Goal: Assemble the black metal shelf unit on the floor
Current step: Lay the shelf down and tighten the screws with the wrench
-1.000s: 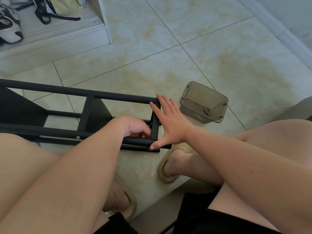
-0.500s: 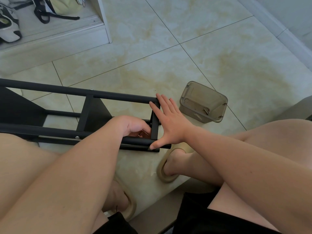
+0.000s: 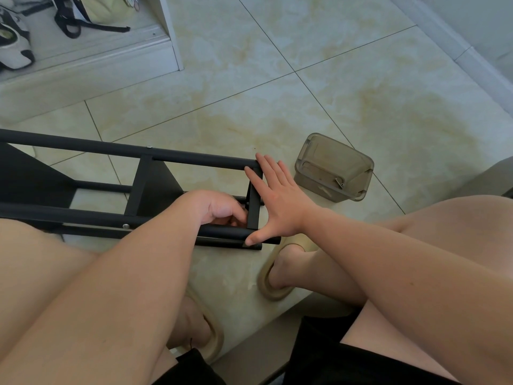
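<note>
The black metal shelf unit [image 3: 194,159] lies on its side on the tiled floor, its long tubes running left to right. My right hand [image 3: 277,201] presses flat against its right end, fingers straight on the upper tube's tip and thumb on the lower tube. My left hand [image 3: 219,208] reaches inside the frame with fingers curled against the inner face of the end crossbar [image 3: 254,209]. Whatever they hold is hidden. A black shelf panel [image 3: 158,187] stands between the tubes, and a silver screw head [image 3: 125,226] shows on the near tube.
A smoky clear plastic box [image 3: 333,168] sits on the floor just right of the frame's end. My feet in beige slippers [image 3: 273,290] rest below the frame. A white cabinet base [image 3: 83,70] with a shoe [image 3: 14,43] lies far left. A skirting board [image 3: 458,51] runs far right.
My left hand's fingers shifted slightly behind the end crossbar. My right hand and the frame stayed where they were.
</note>
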A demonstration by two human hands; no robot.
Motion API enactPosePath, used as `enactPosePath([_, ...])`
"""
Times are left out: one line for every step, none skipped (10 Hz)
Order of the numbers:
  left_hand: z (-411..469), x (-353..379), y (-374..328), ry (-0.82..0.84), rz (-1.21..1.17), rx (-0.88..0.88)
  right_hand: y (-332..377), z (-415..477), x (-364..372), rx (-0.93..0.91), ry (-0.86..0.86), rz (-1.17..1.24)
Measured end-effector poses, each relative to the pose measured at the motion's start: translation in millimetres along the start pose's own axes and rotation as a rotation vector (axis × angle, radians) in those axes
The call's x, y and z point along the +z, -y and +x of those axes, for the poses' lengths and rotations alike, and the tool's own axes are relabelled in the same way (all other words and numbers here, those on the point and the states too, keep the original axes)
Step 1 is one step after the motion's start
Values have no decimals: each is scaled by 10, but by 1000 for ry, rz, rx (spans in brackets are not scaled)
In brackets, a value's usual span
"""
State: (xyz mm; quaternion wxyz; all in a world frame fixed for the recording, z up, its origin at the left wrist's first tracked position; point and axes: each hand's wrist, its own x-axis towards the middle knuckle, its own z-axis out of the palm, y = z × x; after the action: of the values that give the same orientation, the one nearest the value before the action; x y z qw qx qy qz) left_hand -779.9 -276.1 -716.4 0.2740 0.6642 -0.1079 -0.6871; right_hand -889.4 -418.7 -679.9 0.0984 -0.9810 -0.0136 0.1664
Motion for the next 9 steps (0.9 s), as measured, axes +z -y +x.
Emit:
enactPosePath([8,-4,6,23,-37,15,-3,2,4,-1,2,3])
enactPosePath([27,-17,17,29,-90,19,-6,3,6,-1,2,5])
enactPosePath([32,-29,24,33,-109,-3,-3,4,8,-1,0,4])
enactPosePath([15,-20,4,26,-18,-47,-5,6,10,0,-1,3])
enactPosePath([36,-14,-1,-6,37,-43,-10,5,13,-1,1,4])
enactPosePath([53,-14,11,-18,38,-12,-15,7,18,-5,-2,4])
enactPosePath([48,-15,17,-8,15,-1,-19,5,23,-11,-8,9])
enactPosePath([38,-13,11,0,-6,14,-28,5,31,-16,-13,14])
enactPosePath([12,1,-4,14,-47,26,-41,9,45,-21,-18,14])
